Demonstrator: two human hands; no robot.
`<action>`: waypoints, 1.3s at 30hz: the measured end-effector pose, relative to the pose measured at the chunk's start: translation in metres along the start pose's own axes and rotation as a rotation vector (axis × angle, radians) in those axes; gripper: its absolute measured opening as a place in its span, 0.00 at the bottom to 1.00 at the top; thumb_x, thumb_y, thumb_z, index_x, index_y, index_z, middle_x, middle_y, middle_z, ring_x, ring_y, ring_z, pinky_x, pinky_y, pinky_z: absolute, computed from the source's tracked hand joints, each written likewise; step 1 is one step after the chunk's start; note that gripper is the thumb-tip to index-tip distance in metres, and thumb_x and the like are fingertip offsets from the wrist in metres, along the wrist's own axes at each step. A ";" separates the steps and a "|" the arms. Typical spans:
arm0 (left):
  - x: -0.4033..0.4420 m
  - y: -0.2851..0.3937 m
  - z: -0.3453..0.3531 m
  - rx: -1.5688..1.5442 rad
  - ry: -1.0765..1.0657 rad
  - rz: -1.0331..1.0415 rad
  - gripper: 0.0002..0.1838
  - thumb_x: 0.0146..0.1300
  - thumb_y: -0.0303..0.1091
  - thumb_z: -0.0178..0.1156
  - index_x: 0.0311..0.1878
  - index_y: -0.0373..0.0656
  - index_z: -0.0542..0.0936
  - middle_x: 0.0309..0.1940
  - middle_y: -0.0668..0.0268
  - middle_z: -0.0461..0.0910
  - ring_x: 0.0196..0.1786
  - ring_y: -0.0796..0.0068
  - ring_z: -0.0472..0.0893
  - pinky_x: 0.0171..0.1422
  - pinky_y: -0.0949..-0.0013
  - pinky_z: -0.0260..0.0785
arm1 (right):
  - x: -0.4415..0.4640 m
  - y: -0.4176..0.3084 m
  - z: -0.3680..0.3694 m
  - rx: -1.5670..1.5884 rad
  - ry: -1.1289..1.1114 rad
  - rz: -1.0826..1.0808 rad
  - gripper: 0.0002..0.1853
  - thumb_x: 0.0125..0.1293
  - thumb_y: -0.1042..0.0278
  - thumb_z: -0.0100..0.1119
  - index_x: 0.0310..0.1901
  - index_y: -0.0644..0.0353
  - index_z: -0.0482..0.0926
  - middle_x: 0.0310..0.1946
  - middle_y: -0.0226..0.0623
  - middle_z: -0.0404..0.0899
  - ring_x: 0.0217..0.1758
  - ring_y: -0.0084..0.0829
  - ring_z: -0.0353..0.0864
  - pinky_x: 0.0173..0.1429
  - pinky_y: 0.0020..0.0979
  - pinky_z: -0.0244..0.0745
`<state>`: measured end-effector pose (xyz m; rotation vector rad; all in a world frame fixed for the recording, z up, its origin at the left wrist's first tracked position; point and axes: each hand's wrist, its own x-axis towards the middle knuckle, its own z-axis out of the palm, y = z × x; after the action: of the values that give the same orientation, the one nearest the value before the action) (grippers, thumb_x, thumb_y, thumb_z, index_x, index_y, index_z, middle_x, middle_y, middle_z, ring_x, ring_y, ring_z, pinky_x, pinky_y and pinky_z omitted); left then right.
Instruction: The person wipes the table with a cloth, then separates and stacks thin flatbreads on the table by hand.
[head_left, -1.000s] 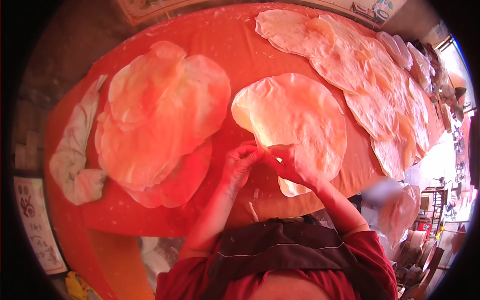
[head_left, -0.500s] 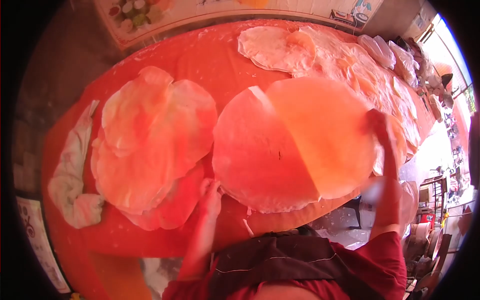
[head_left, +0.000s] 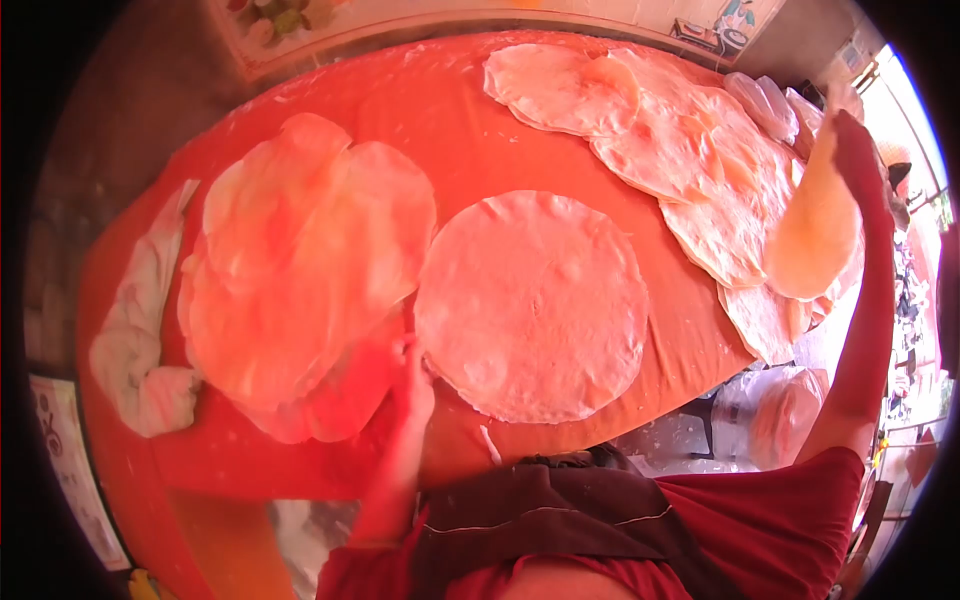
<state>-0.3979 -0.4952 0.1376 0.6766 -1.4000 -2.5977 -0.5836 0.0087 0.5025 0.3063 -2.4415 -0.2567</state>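
Note:
Raised at the far right, my right hand (head_left: 858, 150) is closed on the edge of a thin round dough sheet (head_left: 815, 230), which hangs down folded and slightly see-through. Below and behind it lies a spread of overlapping dough sheets (head_left: 690, 150). A round stack of dough sheets (head_left: 535, 305) rests flat at the middle of the red-covered table (head_left: 470, 160). My left hand (head_left: 412, 385) is by the stack's lower left edge, fingers curled and partly blurred; what they hold, if anything, cannot be made out. Left of it is another pile of dough sheets (head_left: 300, 260).
A crumpled white cloth (head_left: 140, 340) lies along the table's left side. Plastic bags (head_left: 762, 105) sit at the back right. Below the table's right edge is a clear plastic bag (head_left: 770, 415). A printed board (head_left: 480, 20) stands behind the table.
My right hand has carried the dough sheet from over the middle stack to the far right, uncovering the stack. My left hand has shifted only slightly.

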 end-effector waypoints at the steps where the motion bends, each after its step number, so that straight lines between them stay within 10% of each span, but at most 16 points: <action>1: -0.002 0.011 0.007 -0.076 -0.065 -0.082 0.18 0.59 0.47 0.48 0.46 0.44 0.65 0.33 0.68 0.71 0.36 0.75 0.71 0.37 0.73 0.65 | -0.006 -0.008 0.021 -0.023 0.194 -0.369 0.12 0.56 0.78 0.40 0.40 0.64 0.72 0.32 0.49 0.75 0.38 0.46 0.73 0.44 0.39 0.67; 5: 0.002 0.030 0.012 -0.287 -0.301 -0.315 0.37 0.55 0.64 0.40 0.58 0.43 0.58 0.53 0.60 0.66 0.53 0.64 0.68 0.51 0.60 0.65 | -0.082 -0.178 0.004 -0.199 -0.171 -0.433 0.12 0.59 0.74 0.38 0.45 0.62 0.67 0.35 0.46 0.71 0.35 0.39 0.72 0.36 0.35 0.65; 7: 0.000 0.030 0.014 -0.354 -0.308 -0.385 0.40 0.53 0.67 0.39 0.58 0.43 0.59 0.56 0.61 0.63 0.54 0.64 0.67 0.54 0.59 0.63 | -0.122 -0.250 0.004 0.224 -0.176 -0.584 0.11 0.58 0.71 0.42 0.43 0.61 0.68 0.35 0.42 0.71 0.28 0.39 0.72 0.29 0.35 0.66; 11: -0.008 0.036 0.032 -0.190 -0.298 -0.343 0.35 0.52 0.47 0.56 0.59 0.37 0.57 0.55 0.61 0.63 0.55 0.69 0.66 0.58 0.66 0.59 | -0.198 -0.332 0.032 0.733 -0.891 -0.668 0.14 0.54 0.59 0.53 0.34 0.61 0.67 0.31 0.41 0.69 0.24 0.42 0.73 0.25 0.38 0.68; 13: -0.009 0.034 0.045 0.160 -0.320 0.151 0.32 0.45 0.24 0.59 0.57 0.35 0.60 0.50 0.60 0.66 0.52 0.73 0.66 0.53 0.69 0.63 | -0.193 -0.331 0.036 0.750 -0.817 -0.578 0.18 0.53 0.56 0.55 0.36 0.63 0.68 0.35 0.43 0.71 0.26 0.43 0.74 0.27 0.38 0.69; 15: 0.022 0.021 0.059 0.617 -0.355 0.618 0.33 0.44 0.26 0.59 0.56 0.32 0.59 0.51 0.60 0.65 0.51 0.73 0.66 0.53 0.70 0.62 | -0.174 -0.319 0.025 0.798 -0.625 -0.459 0.16 0.55 0.58 0.54 0.37 0.62 0.69 0.33 0.42 0.71 0.26 0.42 0.74 0.26 0.38 0.68; 19: 0.030 0.141 0.115 0.010 -0.737 0.302 0.35 0.41 0.28 0.61 0.56 0.36 0.61 0.44 0.66 0.70 0.48 0.75 0.69 0.51 0.73 0.64 | -0.154 -0.291 0.006 0.655 -0.598 -0.192 0.11 0.53 0.67 0.56 0.36 0.64 0.71 0.33 0.44 0.74 0.30 0.45 0.75 0.31 0.37 0.70; 21: 0.019 0.205 0.089 0.409 -0.312 0.409 0.34 0.38 0.27 0.62 0.54 0.39 0.65 0.42 0.65 0.70 0.47 0.73 0.70 0.51 0.73 0.64 | -0.157 -0.281 0.002 0.625 -0.673 -0.081 0.09 0.52 0.69 0.56 0.34 0.64 0.72 0.31 0.45 0.74 0.29 0.45 0.75 0.31 0.37 0.69; 25: 0.038 0.288 -0.011 0.604 -0.380 0.399 0.33 0.41 0.25 0.60 0.55 0.36 0.63 0.50 0.60 0.68 0.51 0.73 0.68 0.57 0.74 0.59 | -0.179 -0.278 0.013 0.748 -0.708 0.037 0.06 0.52 0.71 0.55 0.29 0.64 0.73 0.27 0.45 0.74 0.28 0.47 0.73 0.30 0.40 0.68; 29: 0.101 0.240 -0.101 1.216 0.220 0.869 0.34 0.44 0.30 0.61 0.56 0.34 0.60 0.53 0.56 0.63 0.53 0.66 0.64 0.58 0.70 0.56 | -0.187 -0.270 0.050 0.756 -0.713 -0.079 0.05 0.52 0.70 0.52 0.25 0.62 0.74 0.23 0.44 0.73 0.27 0.47 0.72 0.29 0.42 0.66; 37: 0.035 0.069 0.091 1.514 -0.533 0.856 0.32 0.50 0.42 0.59 0.56 0.37 0.63 0.60 0.46 0.53 0.64 0.44 0.48 0.65 0.52 0.44 | -0.093 -0.252 0.165 0.485 -0.432 -0.054 0.04 0.44 0.70 0.50 0.18 0.60 0.68 0.19 0.44 0.71 0.24 0.46 0.72 0.27 0.42 0.64; 39: 0.007 0.048 0.122 1.607 -0.609 0.775 0.29 0.48 0.41 0.61 0.53 0.39 0.68 0.61 0.55 0.54 0.64 0.54 0.53 0.65 0.56 0.48 | -0.064 -0.244 0.207 0.440 -0.390 -0.074 0.04 0.44 0.69 0.51 0.21 0.59 0.69 0.24 0.44 0.73 0.29 0.43 0.73 0.29 0.41 0.65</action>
<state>-0.4628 -0.4306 0.2321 -0.6327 -2.9081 -0.6862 -0.6285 -0.1841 0.2428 0.5836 -2.8633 0.2179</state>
